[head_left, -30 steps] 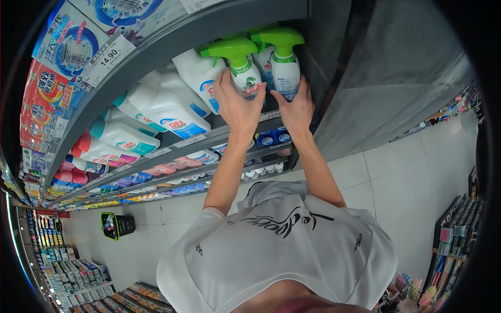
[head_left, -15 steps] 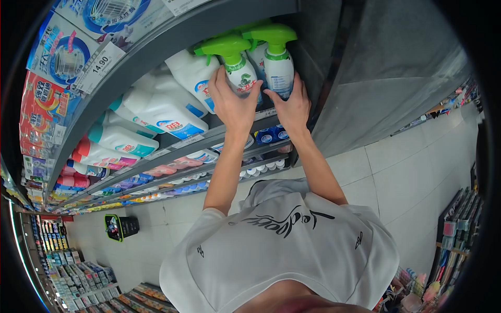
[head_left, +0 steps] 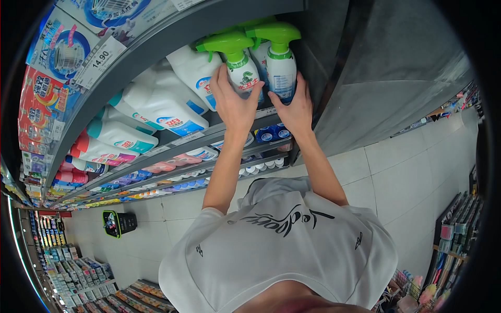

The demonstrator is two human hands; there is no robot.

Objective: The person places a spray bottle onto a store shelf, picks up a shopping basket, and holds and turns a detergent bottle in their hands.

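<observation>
Two white spray bottles with bright green trigger heads stand side by side at the right end of the shelf. My left hand is curved around the lower part of the left spray bottle, thumb on one side and fingers on the other. Around the base of the right spray bottle my right hand is closed in the same way, the bottle's back label facing me. Both bottles are upright on the shelf. Behind them, another green-topped bottle is partly hidden.
Large white detergent bottles line the shelf to the left. Boxed goods with a price tag sit on the shelf above. A dark upright panel borders the right. A black-and-green basket stands on the tiled floor.
Both hands stay around the same two bottles. The right hand and its bottle sit very slightly lower and further right in view; the view itself has shifted a little.
</observation>
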